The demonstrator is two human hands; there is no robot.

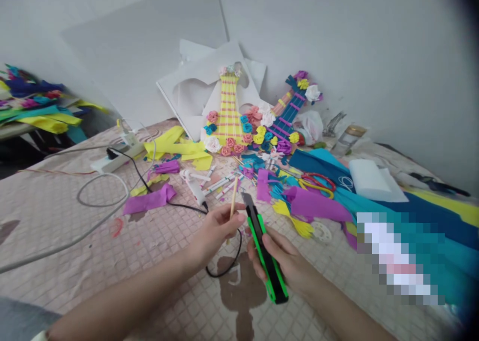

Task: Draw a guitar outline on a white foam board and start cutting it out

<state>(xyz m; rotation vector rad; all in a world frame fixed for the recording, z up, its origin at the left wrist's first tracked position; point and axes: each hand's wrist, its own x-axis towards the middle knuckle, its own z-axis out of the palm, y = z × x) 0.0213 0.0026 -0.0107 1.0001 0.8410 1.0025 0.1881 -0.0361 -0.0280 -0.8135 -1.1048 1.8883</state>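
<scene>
Between the thumb and fingers of my left hand (220, 227) is a thin wooden stick (234, 199), held nearly upright. My right hand (280, 254) grips a green and black utility knife (266, 254), its blade out at the top and pointing up toward the stick. A small gap shows between blade and stick. Beyond my hands lie a white glue gun (194, 187) and several striped paper straws (220, 180). Farther back stand a yellow paper guitar (229, 109) and a blue paper guitar (288, 112), both trimmed with paper flowers.
A white power strip (118, 157) with looping cables sits at the left. Purple crepe paper (149, 200) and red-and-yellow-handled scissors (318, 182) lie among scraps. At the right are blue crepe sheets (396, 226), a white roll (369, 177) and a jar (349, 139). White foam boards (194, 82) lean behind.
</scene>
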